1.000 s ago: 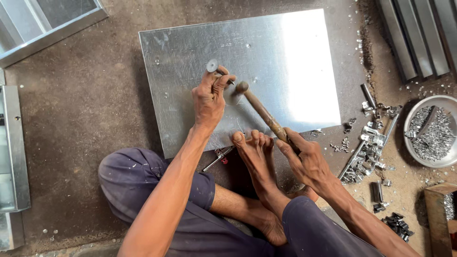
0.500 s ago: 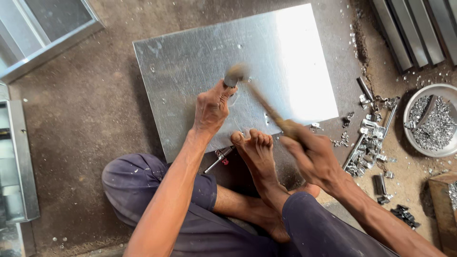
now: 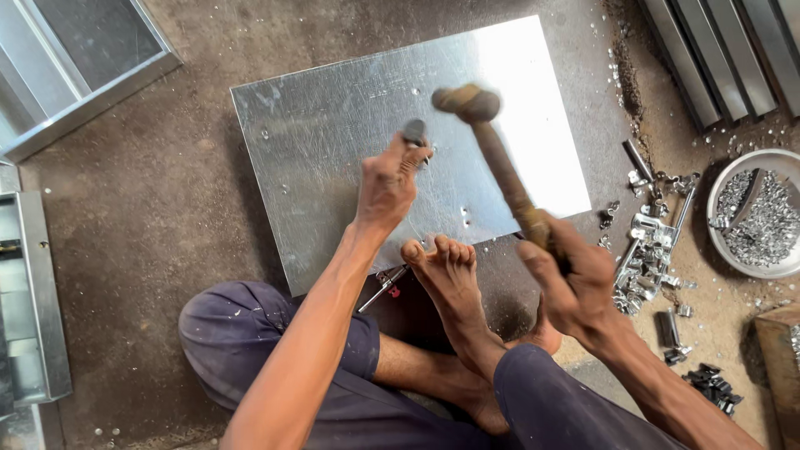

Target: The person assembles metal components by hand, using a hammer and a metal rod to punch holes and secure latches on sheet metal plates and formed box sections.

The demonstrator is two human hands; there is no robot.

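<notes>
A shiny metal sheet (image 3: 333,142) lies flat on the ground in front of me. My left hand (image 3: 385,185) rests on it and pinches a short steel punch (image 3: 414,132) upright against the sheet. My right hand (image 3: 571,279) grips the wooden handle of a hammer (image 3: 492,150), whose head is raised just right of and above the punch. My bare foot (image 3: 446,267) presses on the sheet's near edge.
A round metal bowl (image 3: 717,233) of small shiny parts stands at the right. Loose metal bits (image 3: 646,250) lie between it and the sheet. Metal frames (image 3: 50,83) lie at the left, grey profiles (image 3: 733,50) at the top right. A small tool (image 3: 385,285) lies by my knee.
The hammer has swung up from its struck position on the punch to a raised one. My left hand has stayed on the punch. The view has shifted slightly.
</notes>
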